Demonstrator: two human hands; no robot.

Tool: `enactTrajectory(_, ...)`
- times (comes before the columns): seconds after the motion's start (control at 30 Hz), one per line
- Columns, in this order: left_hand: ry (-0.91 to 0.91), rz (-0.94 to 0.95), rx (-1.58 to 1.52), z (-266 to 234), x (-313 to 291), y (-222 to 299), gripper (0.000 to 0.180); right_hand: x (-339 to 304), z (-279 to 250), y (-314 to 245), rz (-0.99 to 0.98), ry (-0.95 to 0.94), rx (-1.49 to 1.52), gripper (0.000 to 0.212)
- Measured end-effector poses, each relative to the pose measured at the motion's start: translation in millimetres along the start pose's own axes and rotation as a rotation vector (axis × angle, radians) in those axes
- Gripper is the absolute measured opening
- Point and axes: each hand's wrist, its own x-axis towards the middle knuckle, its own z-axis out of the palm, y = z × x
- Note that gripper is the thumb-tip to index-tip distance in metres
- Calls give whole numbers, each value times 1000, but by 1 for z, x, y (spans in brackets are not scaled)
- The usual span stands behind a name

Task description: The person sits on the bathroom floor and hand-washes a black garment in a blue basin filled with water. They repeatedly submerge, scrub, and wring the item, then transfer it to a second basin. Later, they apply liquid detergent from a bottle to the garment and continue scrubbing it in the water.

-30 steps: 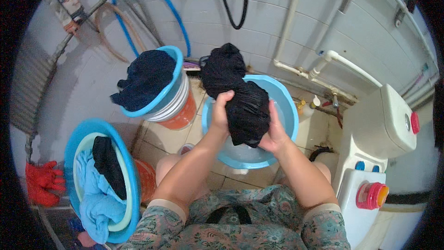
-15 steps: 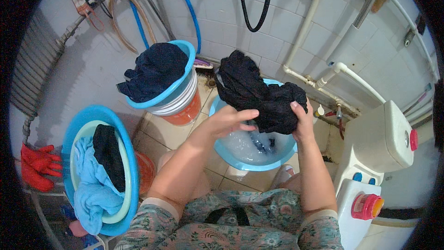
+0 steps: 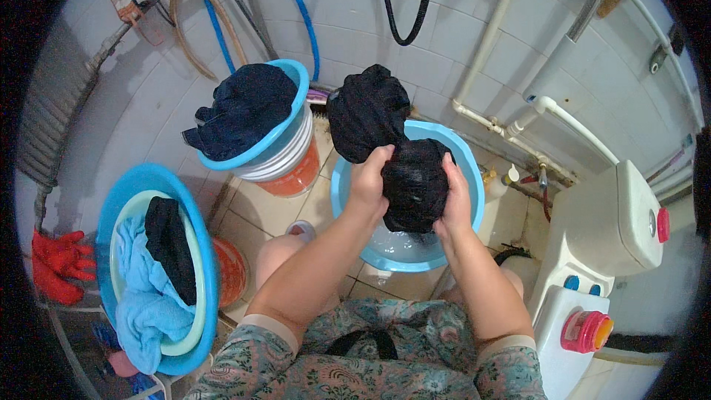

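Over the blue basin [image 3: 468,181], both hands hold a bunched black cloth [image 3: 416,196]. The left hand [image 3: 370,185] has its grip pressed around the near lobe's left side, thumb up by the narrow fold between the two lobes. The right hand [image 3: 456,200] clasps that lobe from the other side, thumb near its top; how far the fingers reach underneath is hidden.

The far lobe hangs free toward the basin's far left rim, held by neither grip. To handle the cloth well, I would gather that loose part in, squeeze evenly from both sides and keep everything above the basin, so that drips fall into the cloudy water [image 3: 396,243]. Wet cloth would probably feel heavy and slip, so whole palms should serve better than fingertips.

Just right of the basin stands a pale bottle [image 3: 510,176]. Left of the basin, dark clothes [image 3: 248,111] fill a blue bowl [image 3: 302,89] atop a bucket [image 3: 292,170]. Farther left and nearer the person, a tub [image 3: 109,230] holds a light-blue towel [image 3: 152,322]. Well right of the basin is the toilet [image 3: 626,215].
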Motion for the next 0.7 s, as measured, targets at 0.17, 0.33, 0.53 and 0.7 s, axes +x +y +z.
enactTrajectory(0.17,-26,165,322,12,-9,-6,33,12,-14,3,287,116,84,28)
enactTrajectory(0.33,-131,214,790,12,-15,-3,45,37,-46,14,416,-75,40,25)
enactTrajectory(0.53,-336,132,881,13,-21,5,53,31,-46,13,421,-83,-72,25)
enactTrajectory(0.7,-197,61,496,4,-1,-5,44,36,-48,13,415,-29,-27,36)
